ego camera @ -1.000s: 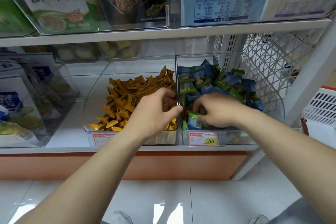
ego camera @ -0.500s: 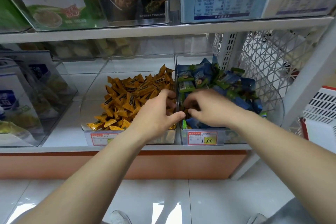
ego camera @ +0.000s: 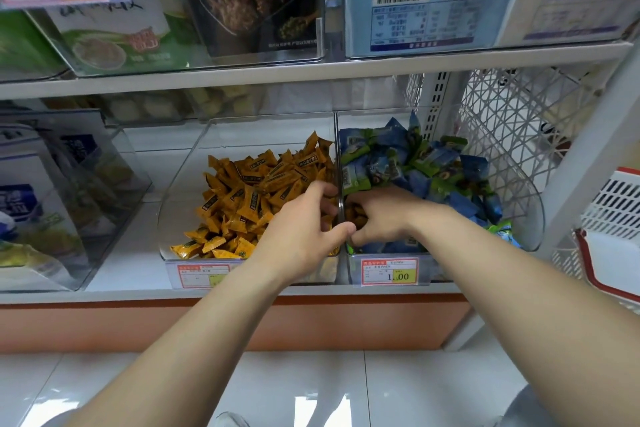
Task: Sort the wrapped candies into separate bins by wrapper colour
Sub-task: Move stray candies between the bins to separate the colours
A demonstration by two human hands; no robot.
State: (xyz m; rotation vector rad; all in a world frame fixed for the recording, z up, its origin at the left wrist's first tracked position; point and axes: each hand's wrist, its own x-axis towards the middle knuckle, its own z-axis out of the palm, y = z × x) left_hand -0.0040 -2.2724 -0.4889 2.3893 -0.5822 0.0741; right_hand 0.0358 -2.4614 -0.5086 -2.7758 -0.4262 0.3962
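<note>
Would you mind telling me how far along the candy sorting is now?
Mostly done: the left bin shows only orange candies, the right bin mainly blue and green candies. In hand: the right hand grips stray orange candies by the divider; the left hand hovers beside it. Left: moving those across.

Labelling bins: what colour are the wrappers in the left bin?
Those candies are orange-yellow with a dark printed band; the head view shows it.

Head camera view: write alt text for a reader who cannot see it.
The right hand grips a few orange candies inside the blue-and-green candy bin, beside the divider; the left hand is just across it, in the orange candy bin.
</note>
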